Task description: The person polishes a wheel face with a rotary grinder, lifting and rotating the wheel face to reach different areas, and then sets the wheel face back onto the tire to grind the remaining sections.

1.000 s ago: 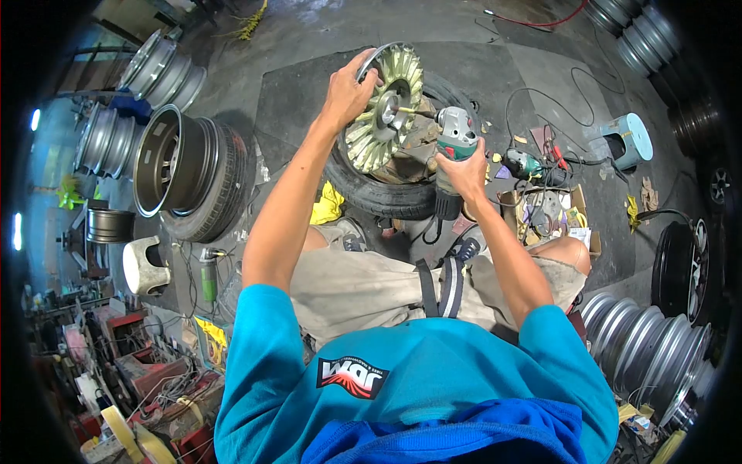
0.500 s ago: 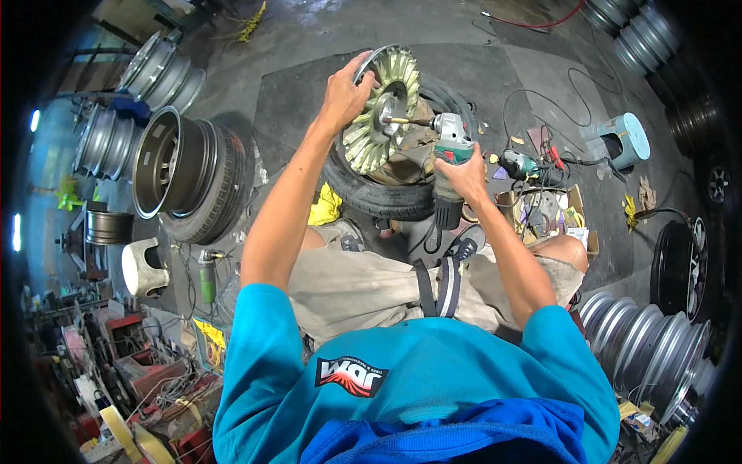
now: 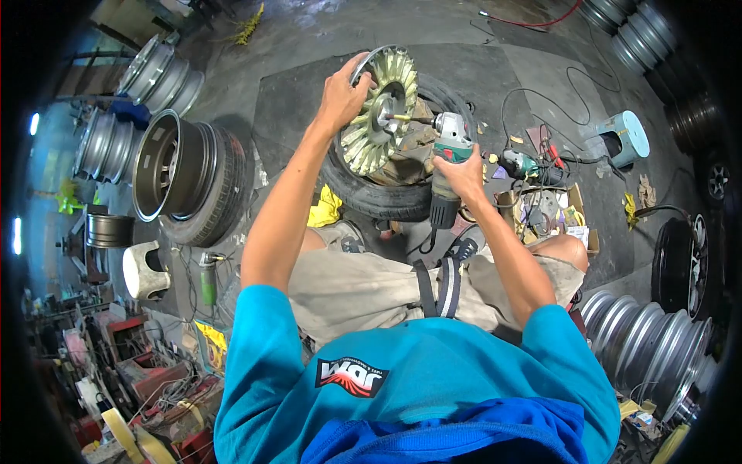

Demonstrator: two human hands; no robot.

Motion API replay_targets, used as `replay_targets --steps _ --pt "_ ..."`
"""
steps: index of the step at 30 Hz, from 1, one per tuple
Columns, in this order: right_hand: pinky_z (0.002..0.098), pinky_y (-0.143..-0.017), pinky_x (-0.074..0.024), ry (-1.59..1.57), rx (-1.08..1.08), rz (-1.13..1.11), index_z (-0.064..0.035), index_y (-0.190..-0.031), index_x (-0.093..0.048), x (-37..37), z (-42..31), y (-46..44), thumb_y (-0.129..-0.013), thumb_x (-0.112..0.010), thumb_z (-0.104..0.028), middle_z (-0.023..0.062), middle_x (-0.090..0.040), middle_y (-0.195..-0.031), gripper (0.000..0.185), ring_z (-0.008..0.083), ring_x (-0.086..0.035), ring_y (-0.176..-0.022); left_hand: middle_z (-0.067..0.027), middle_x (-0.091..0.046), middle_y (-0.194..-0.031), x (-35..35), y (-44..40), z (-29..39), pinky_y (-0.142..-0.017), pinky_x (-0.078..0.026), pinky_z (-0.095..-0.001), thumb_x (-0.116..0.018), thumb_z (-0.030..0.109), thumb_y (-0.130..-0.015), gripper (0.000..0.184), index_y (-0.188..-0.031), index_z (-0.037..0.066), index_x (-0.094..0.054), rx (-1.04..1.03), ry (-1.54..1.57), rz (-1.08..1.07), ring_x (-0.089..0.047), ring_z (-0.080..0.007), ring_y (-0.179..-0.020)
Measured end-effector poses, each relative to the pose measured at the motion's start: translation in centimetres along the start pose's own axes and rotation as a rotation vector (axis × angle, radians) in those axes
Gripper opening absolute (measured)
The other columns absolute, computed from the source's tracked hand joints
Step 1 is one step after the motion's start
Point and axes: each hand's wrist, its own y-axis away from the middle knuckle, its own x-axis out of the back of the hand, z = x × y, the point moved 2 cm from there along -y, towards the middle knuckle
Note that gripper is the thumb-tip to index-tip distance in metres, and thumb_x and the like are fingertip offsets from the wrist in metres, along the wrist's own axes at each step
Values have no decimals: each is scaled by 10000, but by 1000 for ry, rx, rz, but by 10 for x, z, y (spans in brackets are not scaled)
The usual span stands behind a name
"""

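My left hand [image 3: 345,91] grips the upper rim edge of a multi-spoked wheel rim [image 3: 360,145], its fingers hooked over the lip. The wheel rim stands tilted on a tire [image 3: 380,203] lying flat, with crumpled brown cloth [image 3: 413,164] under it. In my right hand [image 3: 464,172] is a green and grey power grinder [image 3: 454,148], held by its body. A slim shaft runs left from its head, and its yellowish tip reaches the wheel's hub area. Whether the tip touches the metal I cannot tell.
A box of discs and tools [image 3: 547,210] sits right of my knees, near a second green power tool [image 3: 519,164] and trailing cords. A blue stool [image 3: 624,139] stands beyond. Stacked rims [image 3: 649,352] are at right; a bronze rim [image 3: 158,166] and tire are at left.
The wheel rim and my left hand have shifted very slightly left. The grinder in my right hand has tilted a little; its grip on the tool is the same.
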Motion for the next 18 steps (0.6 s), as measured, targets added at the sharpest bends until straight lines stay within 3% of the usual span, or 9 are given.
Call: replay_targets --steps 2,4,8,12,15,17,18 --pt "459 -980 -524 32 15 49 59 -1321 -460 2 -14 2 -657 -906 -380 286 -694 -1170 912 410 -689 -1093 -177 -773 -1009 -2 -1 -1 -910 -549 -394 -605 223 -957 466 -1385 40 -607 -50 -11 28 -744 -321 -990" --pt "459 -952 -533 84 122 122 29 -1321 -451 3 -23 -5 -650 -916 -363 286 -700 -1140 906 418 -694 -1079 -202 -757 -1073 -6 -3 -3 -937 -543 -402 -613 231 -957 458 -1370 32 -618 -73 -12 55 -729 -343 -1039" --pt "467 -952 -529 84 90 70 41 -1353 -431 3 -29 -2 -642 -911 -360 286 -701 -1139 947 406 -700 -1069 -255 -700 -1230 -10 -8 -4 -1013 -516 -420 -634 258 -962 432 -1318 15 -656 -111 -17 122 -678 -385 -1171" --pt "454 -968 -523 37 65 39 60 -1361 -441 -4 -5 8 -644 -906 -354 281 -697 -1160 949 387 -697 -1080 -245 -707 -1217 -10 -9 -3 -1009 -512 -422 -634 268 -974 417 -1303 15 -669 -117 -38 133 -682 -381 -1157" --pt "387 -868 -557 64 99 124 38 -1253 -545 -11 11 10 -671 -900 -287 170 -699 -1106 755 256 -685 -974 -237 -714 -1202 -9 -9 -4 -994 -513 -423 -629 279 -989 407 -1294 13 -675 -86 -21 130 -690 -378 -1129" --pt "382 -904 -544 -93 27 27 61 -1279 -530 -3 -3 10 -669 -898 -298 191 -695 -1143 797 270 -682 -1006 -142 -768 -977 -8 -9 -9 -873 -537 -350 -608 331 -1018 450 -1353 33 -653 -143 -107 158 -726 -207 -944" --pt "377 -940 -532 -248 -45 -72 83 -1305 -516 0 -13 10 -667 -896 -309 212 -690 -1181 841 284 -678 -1037 -142 -768 -977 -7 -8 -9 -873 -537 -350 -608 331 -1018 450 -1353 33 -653 -143 -110 160 -726 -207 -944"
